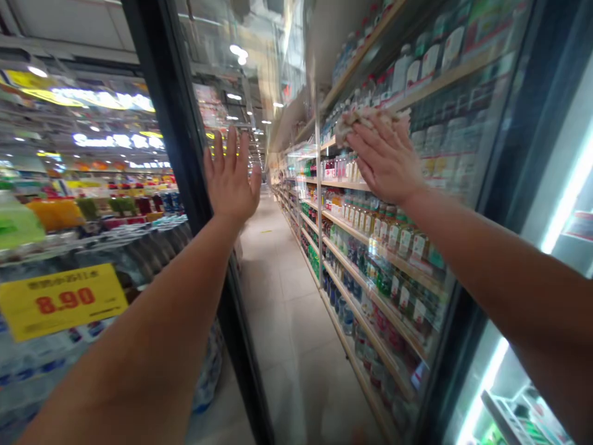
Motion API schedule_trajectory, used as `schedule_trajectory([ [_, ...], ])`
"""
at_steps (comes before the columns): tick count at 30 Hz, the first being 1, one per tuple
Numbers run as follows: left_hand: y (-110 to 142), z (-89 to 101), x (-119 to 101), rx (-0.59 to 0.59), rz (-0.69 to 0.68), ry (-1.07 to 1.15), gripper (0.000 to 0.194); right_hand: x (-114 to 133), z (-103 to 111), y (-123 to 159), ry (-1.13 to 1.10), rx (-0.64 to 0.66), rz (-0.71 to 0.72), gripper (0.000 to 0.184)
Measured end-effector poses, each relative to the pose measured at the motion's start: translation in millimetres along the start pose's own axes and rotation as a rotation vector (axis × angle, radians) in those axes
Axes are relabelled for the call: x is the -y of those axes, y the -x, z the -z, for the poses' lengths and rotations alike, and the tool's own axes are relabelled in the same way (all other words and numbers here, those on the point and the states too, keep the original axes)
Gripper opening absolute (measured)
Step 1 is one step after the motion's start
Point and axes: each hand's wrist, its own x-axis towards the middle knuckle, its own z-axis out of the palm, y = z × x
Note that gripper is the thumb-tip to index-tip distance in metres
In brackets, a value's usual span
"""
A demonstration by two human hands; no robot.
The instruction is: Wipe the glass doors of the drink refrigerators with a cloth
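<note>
A glass door (287,346) in a dark frame stands swung out before me, and shelves of bottles show through its pane. My left hand (233,179) lies flat at the door's left edge beside the dark frame, fingers stretched up and nothing held. Higher on the right, my right hand (386,157) presses a crumpled, pale, stained cloth (352,120) to the pane. The cloth pokes out beyond the fingertips; the rest of it is hidden under the palm and fingers.
Shrink-wrapped bottle packs (139,247) are stacked on the left, with a yellow price sign (65,301) reading 8.90 in front. To the right is a lit cooler interior (491,371). A tiled aisle (269,247) runs away behind the glass along the bottle shelves (370,241).
</note>
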Motion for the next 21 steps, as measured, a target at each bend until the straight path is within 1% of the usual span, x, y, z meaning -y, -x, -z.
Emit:
schedule_trajectory([
  [1,0,-0.4,0,-0.004,-0.009,0.006,0.068,0,-1,1,0.007,-0.046,-0.093,0.048],
  [4,0,-1.9,2,-0.022,-0.025,0.043,0.067,-4,-6,1,0.055,-0.284,-0.546,0.05],
  [5,0,-2.3,2,-0.023,-0.025,0.052,0.067,-5,-7,1,0.069,-0.327,-0.613,0.051],
  [6,0,-2.6,3,-0.022,-0.025,0.055,0.068,-6,-7,2,0.077,-0.327,-0.587,0.052],
  [7,0,-2.8,3,-0.019,-0.024,0.052,0.069,-7,-7,3,0.072,-0.274,-0.465,0.051],
  [9,-1,-2.9,3,-0.016,-0.021,0.035,0.07,-6,-5,6,0.025,-0.074,-0.085,0.049],
  [10,-1,-2.8,3,-0.015,-0.017,0.03,0.07,-4,-3,7,-0.006,0.017,0.069,0.048],
  [11,-1,-2.6,3,-0.013,-0.01,0.027,0.072,-3,-2,8,-0.029,0.074,0.145,0.047],
  [12,-1,-2.3,2,-0.013,0.0,0.026,0.073,-2,-2,9,-0.037,0.08,0.129,0.047],
  [13,-1,-1.9,1,-0.012,0.009,0.027,0.075,-2,-2,10,-0.03,0.032,0.025,0.048],
  [16,-1,0.6,-2,-0.012,0.018,0.004,0.073,-4,-6,11,0.03,-0.271,-0.502,0.05],
  [17,0,1.7,-3,-0.011,0.012,-0.014,0.072,-4,-8,11,0.038,-0.335,-0.591,0.051],
  [18,0,2.8,-4,-0.011,0.006,-0.032,0.071,-5,-9,12,0.034,-0.348,-0.583,0.051],
  [19,0,3.8,-5,-0.01,0.002,-0.051,0.07,-4,-9,13,0.019,-0.307,-0.474,0.051],
  [21,1,5.4,-6,-0.005,-0.004,-0.076,0.07,-3,-10,16,-0.028,-0.137,-0.1,0.049],
])
